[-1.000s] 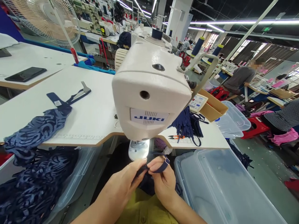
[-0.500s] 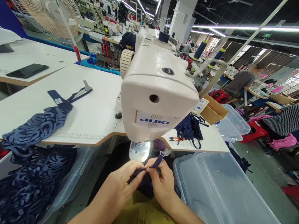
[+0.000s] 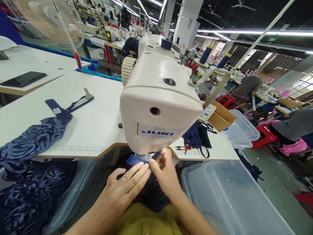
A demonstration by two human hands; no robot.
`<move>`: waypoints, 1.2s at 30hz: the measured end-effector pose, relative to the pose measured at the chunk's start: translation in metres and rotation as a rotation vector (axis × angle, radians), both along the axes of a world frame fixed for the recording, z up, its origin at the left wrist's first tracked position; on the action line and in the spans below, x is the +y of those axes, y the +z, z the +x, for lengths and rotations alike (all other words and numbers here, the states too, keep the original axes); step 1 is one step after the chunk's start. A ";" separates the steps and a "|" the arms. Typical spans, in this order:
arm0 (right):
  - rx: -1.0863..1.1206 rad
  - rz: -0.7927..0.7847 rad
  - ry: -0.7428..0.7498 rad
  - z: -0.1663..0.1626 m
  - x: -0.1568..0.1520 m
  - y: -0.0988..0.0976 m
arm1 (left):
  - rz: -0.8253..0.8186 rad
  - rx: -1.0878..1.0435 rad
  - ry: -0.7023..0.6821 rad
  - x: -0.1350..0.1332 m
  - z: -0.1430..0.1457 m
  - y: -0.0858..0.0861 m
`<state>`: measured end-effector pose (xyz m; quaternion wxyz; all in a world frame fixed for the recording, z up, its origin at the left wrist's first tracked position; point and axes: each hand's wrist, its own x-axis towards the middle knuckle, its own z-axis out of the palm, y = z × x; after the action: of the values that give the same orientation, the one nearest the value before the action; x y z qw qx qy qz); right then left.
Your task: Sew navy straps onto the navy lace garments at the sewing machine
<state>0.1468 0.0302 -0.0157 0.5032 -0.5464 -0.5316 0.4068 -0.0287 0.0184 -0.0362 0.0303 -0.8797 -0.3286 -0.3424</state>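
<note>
A white JUKI sewing machine (image 3: 158, 104) fills the middle of the view. Under its head lies a navy strap (image 3: 134, 160) on dark lace fabric (image 3: 151, 192). My left hand (image 3: 124, 186) rests flat on the fabric, fingers stretched toward the strap. My right hand (image 3: 163, 171) is just beside it, fingers pinched on the strap's end right below the machine head. The needle area is hidden by the machine.
Navy lace pieces (image 3: 31, 140) hang off the white table (image 3: 93, 114) at left into a bin. Clear plastic bins (image 3: 232, 195) stand at right. Scissors (image 3: 182, 148) and dark straps (image 3: 198, 135) lie on the table's right. A fan (image 3: 49, 19) and other workers are behind.
Both hands moved up and forward, carrying the strap under the machine head. My left hand went from pinching the strap to lying flat with fingers extended.
</note>
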 end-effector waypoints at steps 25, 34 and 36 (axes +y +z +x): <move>0.035 -0.043 0.058 0.013 0.023 -0.005 | 0.032 0.060 0.093 0.008 0.003 -0.012; -0.008 -0.080 0.199 0.019 0.013 0.003 | 0.010 0.047 0.078 0.009 0.003 -0.004; 0.027 -0.098 0.193 0.017 0.012 0.002 | 0.040 0.054 0.072 0.012 0.002 -0.004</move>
<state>0.1637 0.0427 -0.0133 0.4416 -0.5112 -0.5544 0.4862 -0.0270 0.0300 -0.0400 0.0691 -0.8754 -0.3523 -0.3237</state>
